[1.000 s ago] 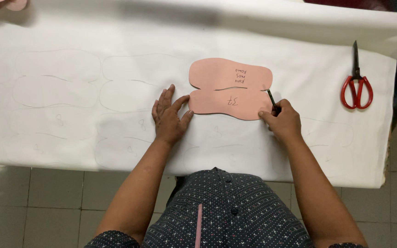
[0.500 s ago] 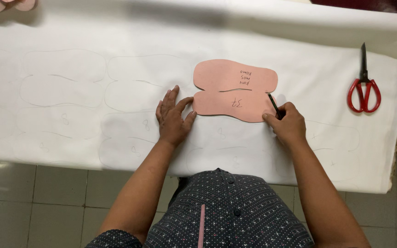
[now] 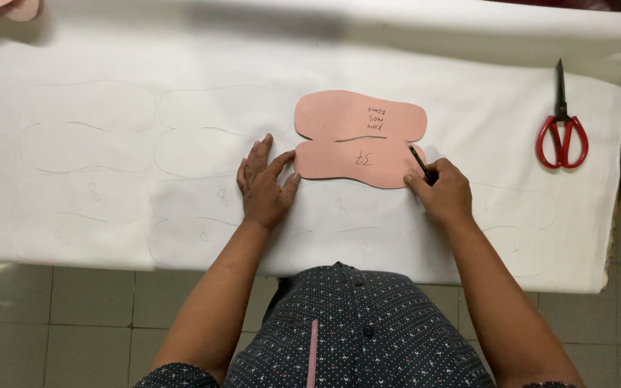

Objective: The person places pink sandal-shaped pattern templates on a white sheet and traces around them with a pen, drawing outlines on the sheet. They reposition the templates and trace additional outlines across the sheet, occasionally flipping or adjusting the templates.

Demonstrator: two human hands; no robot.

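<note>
the pink template [image 3: 359, 138], a flat card shape like 2 sole outlines joined side by side with a slit between them and some handwriting on it, lies flat on the white fabric [image 3: 425, 65] a little right of the middle of the tabletop, about halfway between its near and far edges. the left hand [image 3: 265, 184] lies palm down on the fabric just left of the template, its fingers spread apart and flat, the thumb tip and forefinger reaching to the template's left end and seeming to touch its rim; it grips nothing. the right hand [image 3: 443, 192] is at the template's right near corner, curled closed around a dark pencil [image 3: 420, 162], whose thin shaft rises from the fist and lies against the template's right edge; whether the tip meets the fabric cannot be told. the fabric covers the whole tabletop and hangs over the near edge, and it carries faint pencilled outlines [image 3: 88, 126] of the same shape in rows, running from the left edge across to under the hands, some with small marks inside. red-handled scissors [image 3: 561, 128] lie closed near the right edge of the tabletop, blades pointing to the far edge, well apart from the right hand. more pink pieces [image 3: 1, 10] show at the far left corner, cut off by the frame. below the near edge are the person's dark dotted garment [image 3: 368, 323] and a tiled floor [image 3: 52, 316].
</note>
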